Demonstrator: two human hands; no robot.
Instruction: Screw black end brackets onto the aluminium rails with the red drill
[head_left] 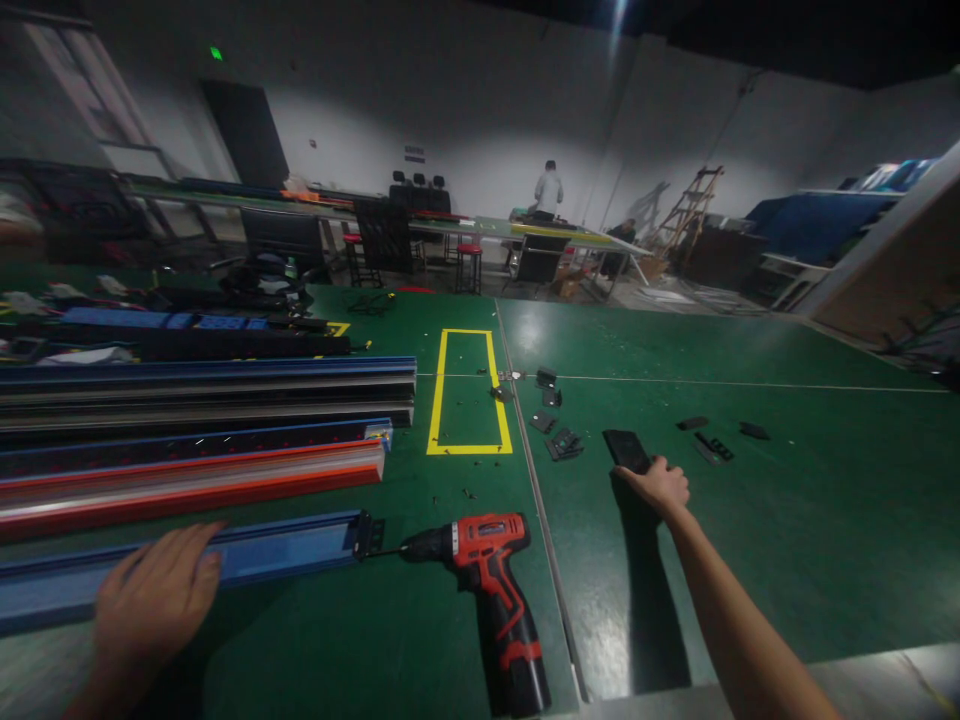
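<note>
My left hand is closed over a long blue channel rail, fingers across its far edge and thumb on the near side. A black end cap sits on the rail's right end. Lying on its side, a red and black cordless drill has its bit reaching that cap. Over to the right, my right hand grips a flat black rectangular object by its near end; its exact kind is unclear. Small black parts lie left of this hand, and several more dark pieces lie right of it.
Red-edged and blue-edged rails are laid out at left. Yellow tape marks a rectangle on the green table, with loose screws nearby. Behind are chairs, a red stool and a person at another table.
</note>
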